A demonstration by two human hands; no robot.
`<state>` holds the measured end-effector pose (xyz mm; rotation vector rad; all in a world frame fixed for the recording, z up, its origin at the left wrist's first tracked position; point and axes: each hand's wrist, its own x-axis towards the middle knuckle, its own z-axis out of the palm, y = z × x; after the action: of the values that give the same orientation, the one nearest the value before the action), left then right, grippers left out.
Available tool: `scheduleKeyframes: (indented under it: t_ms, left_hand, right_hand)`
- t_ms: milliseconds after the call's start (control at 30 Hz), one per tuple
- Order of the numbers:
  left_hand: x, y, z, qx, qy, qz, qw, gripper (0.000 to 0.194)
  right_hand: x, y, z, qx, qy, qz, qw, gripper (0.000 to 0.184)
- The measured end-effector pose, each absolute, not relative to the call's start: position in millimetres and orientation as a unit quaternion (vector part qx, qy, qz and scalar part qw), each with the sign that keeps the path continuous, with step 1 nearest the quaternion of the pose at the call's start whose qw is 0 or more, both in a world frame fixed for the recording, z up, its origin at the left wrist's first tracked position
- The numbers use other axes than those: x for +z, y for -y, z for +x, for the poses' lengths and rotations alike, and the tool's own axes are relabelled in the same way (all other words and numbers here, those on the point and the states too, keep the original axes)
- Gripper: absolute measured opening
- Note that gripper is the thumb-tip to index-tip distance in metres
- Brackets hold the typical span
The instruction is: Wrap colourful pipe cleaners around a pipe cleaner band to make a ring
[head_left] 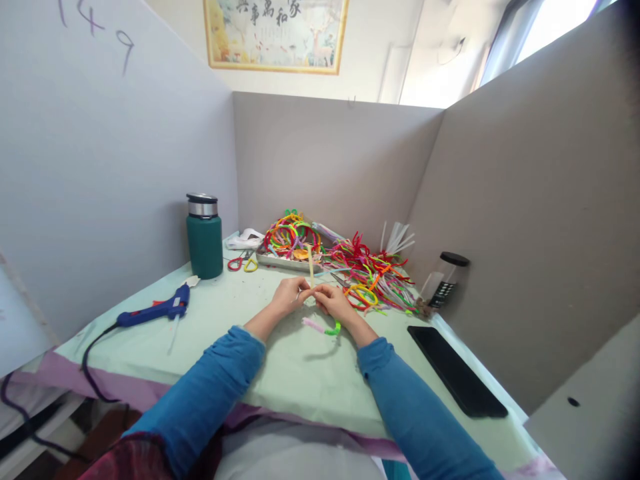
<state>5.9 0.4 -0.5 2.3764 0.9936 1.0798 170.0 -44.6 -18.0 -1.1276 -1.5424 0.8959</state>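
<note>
Over the middle of the table, my left hand and my right hand meet with fingertips pinched together. From between them a pale yellow pipe cleaner sticks up. Both hands seem closed on it, though the exact contact is hidden by the fingers. Just below my right hand is a curved pipe cleaner piece, green at one end and pink at the other. Whether it hangs from the fingers or is joined to the yellow one, I cannot tell.
Behind the hands lie a metal tray of colourful pipe cleaners and a loose pile. Scissors rest left of the tray. A green bottle and blue glue gun stand left; a black phone-like slab lies right. Grey partitions enclose the table.
</note>
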Motion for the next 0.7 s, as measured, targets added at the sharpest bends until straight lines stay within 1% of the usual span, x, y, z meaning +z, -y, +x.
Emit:
scheduleKeyframes:
  t_ms: [200,467,700]
  left_hand:
    - [0.0,0.3,6.6,0.404,-0.338,0.833,0.171,0.017]
    - [3.6,0.6,9.1,0.414,-0.319,0.826,0.210,0.007]
    - [4.3,1.0,9.7,0.428,-0.288,0.839,0.175,0.007]
  right_hand:
    - [-16.3,45.6,170.9,0.381,0.624,-0.461,0.504,0.025]
    - [-16.5,45.0,171.9,0.397,0.615,-0.460,0.503,0.026]
    - [-15.2,46.3,172.0,0.388,0.620,-0.462,0.502,0.026]
